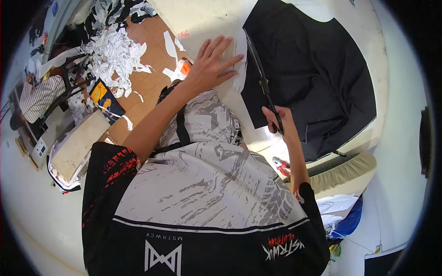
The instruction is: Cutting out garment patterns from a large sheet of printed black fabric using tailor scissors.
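My left hand lies flat with its fingers spread on the pale tabletop; its fingertips reach a thin white strip at the black fabric's left edge. In my right hand is a pair of long dark scissors, with my fingers in the handles. The blades point away from me along the left side of the black fabric. That fabric is a large cut piece with a curved notch at its far edge, spread out with some creases. Whether the blades are parted cannot be made out.
White and dark scraps are heaped on the brown floor at left. A person in a striped top sits at far left. Red-handled snips lie near my right forearm, beside a beige padded edge.
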A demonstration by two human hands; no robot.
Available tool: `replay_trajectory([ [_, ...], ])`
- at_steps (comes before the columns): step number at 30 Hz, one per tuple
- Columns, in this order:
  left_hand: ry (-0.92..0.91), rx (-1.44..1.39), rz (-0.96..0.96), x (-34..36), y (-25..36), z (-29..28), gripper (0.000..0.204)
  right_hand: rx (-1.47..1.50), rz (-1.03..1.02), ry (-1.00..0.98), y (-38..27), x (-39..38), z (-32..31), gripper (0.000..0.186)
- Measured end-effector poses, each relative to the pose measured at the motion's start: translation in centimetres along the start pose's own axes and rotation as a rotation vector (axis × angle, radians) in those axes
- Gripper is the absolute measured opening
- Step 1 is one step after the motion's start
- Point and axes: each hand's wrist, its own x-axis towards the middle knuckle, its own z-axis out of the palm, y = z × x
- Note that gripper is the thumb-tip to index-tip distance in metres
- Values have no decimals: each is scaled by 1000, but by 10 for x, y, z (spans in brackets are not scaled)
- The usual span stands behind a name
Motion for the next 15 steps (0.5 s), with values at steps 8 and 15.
replay_trajectory([
  [8,-49,-32,-8,-2,0,-8,53,-60,47,22,-16,8,-2,49],
  [15,-55,-61,0,-6,-1,-13,56,-144,72,60,-36,10,-1,50],
])
